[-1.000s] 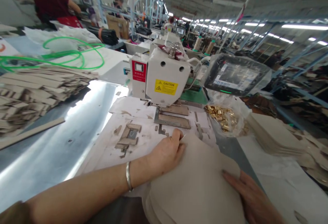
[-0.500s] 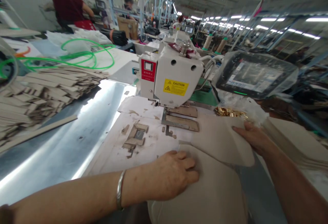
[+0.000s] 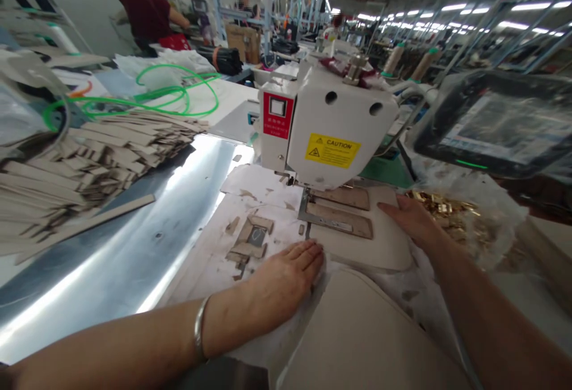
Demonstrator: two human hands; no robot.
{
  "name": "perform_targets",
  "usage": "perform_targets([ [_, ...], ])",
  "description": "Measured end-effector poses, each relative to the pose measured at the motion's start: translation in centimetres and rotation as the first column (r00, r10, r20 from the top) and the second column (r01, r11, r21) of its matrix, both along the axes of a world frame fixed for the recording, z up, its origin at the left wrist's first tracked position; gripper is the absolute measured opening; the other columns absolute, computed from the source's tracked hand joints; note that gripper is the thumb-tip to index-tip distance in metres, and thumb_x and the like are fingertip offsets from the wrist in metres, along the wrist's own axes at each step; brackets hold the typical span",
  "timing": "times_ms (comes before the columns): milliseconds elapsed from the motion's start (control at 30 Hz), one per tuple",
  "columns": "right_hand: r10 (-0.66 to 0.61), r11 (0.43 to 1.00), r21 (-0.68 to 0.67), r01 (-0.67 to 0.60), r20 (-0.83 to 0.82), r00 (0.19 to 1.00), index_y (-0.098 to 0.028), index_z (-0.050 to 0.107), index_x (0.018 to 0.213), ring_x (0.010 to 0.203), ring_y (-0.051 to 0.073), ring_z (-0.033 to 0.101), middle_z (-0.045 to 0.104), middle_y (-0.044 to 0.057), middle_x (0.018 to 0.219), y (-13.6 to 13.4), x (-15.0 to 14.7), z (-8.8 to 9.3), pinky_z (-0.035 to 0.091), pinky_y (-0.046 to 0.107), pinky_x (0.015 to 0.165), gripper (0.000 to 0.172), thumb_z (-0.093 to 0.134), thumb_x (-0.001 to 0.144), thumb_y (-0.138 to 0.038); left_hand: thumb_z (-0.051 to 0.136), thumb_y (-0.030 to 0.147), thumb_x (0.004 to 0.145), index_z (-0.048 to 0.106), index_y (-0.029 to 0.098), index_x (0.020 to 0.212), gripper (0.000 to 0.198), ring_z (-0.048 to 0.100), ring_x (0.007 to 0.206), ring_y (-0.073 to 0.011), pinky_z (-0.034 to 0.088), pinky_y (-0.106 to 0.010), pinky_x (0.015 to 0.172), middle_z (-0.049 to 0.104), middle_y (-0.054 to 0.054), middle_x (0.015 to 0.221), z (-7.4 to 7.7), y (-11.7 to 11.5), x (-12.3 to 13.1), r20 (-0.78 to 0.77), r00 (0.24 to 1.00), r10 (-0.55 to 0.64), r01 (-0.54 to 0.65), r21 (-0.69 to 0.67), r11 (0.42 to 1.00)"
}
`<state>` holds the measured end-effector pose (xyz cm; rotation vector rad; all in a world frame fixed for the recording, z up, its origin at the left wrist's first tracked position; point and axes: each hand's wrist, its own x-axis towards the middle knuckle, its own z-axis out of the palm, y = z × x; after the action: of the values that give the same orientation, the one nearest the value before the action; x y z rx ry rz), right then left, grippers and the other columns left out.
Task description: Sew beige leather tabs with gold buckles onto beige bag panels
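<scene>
A flat beige panel (image 3: pixel 379 253) lies under the metal clamp frame (image 3: pixel 342 218) of a white sewing machine (image 3: pixel 344 110). My right hand (image 3: pixel 413 220) grips the panel's right edge, a finger over its top; its other fingers are partly hidden. My left hand (image 3: pixel 283 283), with a silver bangle at the wrist, lies flat with fingers stretched out, fingertips by the panel's left lower edge. It rests on the white template sheet (image 3: pixel 196 277) and holds nothing. Nearer to me, a second beige panel (image 3: pixel 357 336) with a rounded corner lies below the first, touched by neither hand.
Beige strips (image 3: pixel 102 164) are heaped on the left, beside a shiny metal plate (image 3: pixel 187 199). Gold metal fittings (image 3: pixel 447 211) in clear plastic sit at the right, below a plastic-wrapped screen (image 3: pixel 491 122). Green tubing (image 3: pixel 179 95) coils behind. A person (image 3: pixel 143 9) works farther back.
My right hand has moved the upper panel left and under the clamp frame. My left hand has left the nearer panel and now lies flat on the sheet. The view has shifted.
</scene>
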<state>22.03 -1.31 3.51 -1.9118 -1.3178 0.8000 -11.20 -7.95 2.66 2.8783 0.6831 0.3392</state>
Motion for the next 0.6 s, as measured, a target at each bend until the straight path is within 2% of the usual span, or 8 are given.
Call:
perform_targets([
  [67,0.005,0.999,-0.037,-0.007,-0.051,0.999,-0.021,0.069,0.095,0.058,0.022,0.065,0.072,0.004,0.073,0.5,-0.7,-0.4,0.051,0.030,0.048,0.025,0.060,0.077,-0.035,0.039,0.014,0.096,0.041,0.004,0.142,0.047,0.039,0.139,-0.0236,0.026,-0.035,0.119,0.042,-0.018,0.149,-0.2,-0.2,0.0,-0.035,0.999,0.025,-0.024,0.028,0.999],
  [133,0.021,0.999,-0.046,-0.023,-0.033,0.999,-0.021,0.068,0.100,0.062,0.023,0.066,0.073,0.005,0.077,1.1,-1.1,-1.0,0.052,0.030,0.051,0.028,0.059,0.078,-0.036,0.041,0.015,0.096,0.041,0.003,0.142,0.048,0.039,0.139,-0.0256,0.026,-0.036,0.119,0.041,-0.019,0.149,-0.4,-0.3,0.0,-0.045,0.998,0.037,-0.035,0.062,0.997],
  [233,0.038,0.999,-0.007,-0.038,0.106,0.994,-0.020,0.068,0.106,0.071,0.026,0.068,0.074,0.007,0.084,2.0,-0.8,-1.7,0.054,0.033,0.057,0.034,0.059,0.079,-0.039,0.042,0.016,0.096,0.042,0.001,0.141,0.048,0.040,0.138,-0.0283,0.026,-0.037,0.118,0.041,-0.020,0.149,-0.7,-0.3,0.1,-0.044,0.998,0.043,-0.038,0.115,0.993],
  [333,-0.020,0.991,0.130,-0.019,0.295,0.955,-0.017,0.063,0.119,0.081,0.028,0.069,0.073,0.012,0.100,1.7,0.0,-1.3,0.057,0.037,0.068,0.046,0.060,0.080,-0.040,0.043,0.018,0.096,0.043,0.002,0.141,0.047,0.042,0.136,-0.0284,0.027,-0.037,0.117,0.042,-0.019,0.148,-1.1,-0.3,0.1,-0.039,0.997,0.059,-0.053,0.132,0.990],
  [400,-0.019,0.963,0.255,-0.089,0.392,0.920,-0.014,0.056,0.131,0.094,0.031,0.068,0.067,0.017,0.117,-0.2,0.6,-0.3,0.058,0.043,0.077,0.056,0.059,0.081,-0.041,0.044,0.020,0.096,0.045,0.003,0.139,0.047,0.043,0.135,-0.0284,0.029,-0.037,0.116,0.044,-0.018,0.147,-1.2,-0.2,0.2,-0.027,0.998,0.063,-0.059,0.136,0.989],
  [467,0.071,0.923,0.302,-0.240,0.479,0.875,-0.016,0.051,0.137,0.112,0.032,0.063,0.060,0.017,0.132,-3.4,0.6,0.6,0.055,0.048,0.090,0.058,0.055,0.086,-0.043,0.046,0.020,0.095,0.046,0.003,0.138,0.047,0.044,0.134,-0.0294,0.029,-0.039,0.116,0.046,-0.019,0.146,-1.3,0.0,0.3,-0.013,0.998,0.058,-0.056,0.133,0.990],
  [500,0.138,0.904,0.281,-0.322,0.521,0.842,-0.018,0.051,0.138,0.121,0.031,0.058,0.058,0.015,0.136,-5.3,0.5,0.9,0.051,0.048,0.097,0.054,0.052,0.090,-0.043,0.047,0.020,0.094,0.046,0.003,0.138,0.047,0.044,0.133,-0.0299,0.030,-0.040,0.116,0.046,-0.019,0.145,-1.2,0.0,0.4,-0.007,0.998,0.056,-0.054,0.125,0.991],
  [600,0.349,0.868,0.080,-0.489,0.601,0.718,-0.022,0.048,0.143,0.135,0.027,0.046,0.050,0.010,0.146,-11.0,-0.7,0.3,0.041,0.047,0.111,0.049,0.041,0.098,-0.039,0.046,0.021,0.095,0.047,0.007,0.138,0.045,0.047,0.128,-0.0292,0.033,-0.041,0.114,0.051,-0.015,0.140,-0.9,0.3,0.8,0.010,0.998,0.056,-0.057,0.073,0.996],
])
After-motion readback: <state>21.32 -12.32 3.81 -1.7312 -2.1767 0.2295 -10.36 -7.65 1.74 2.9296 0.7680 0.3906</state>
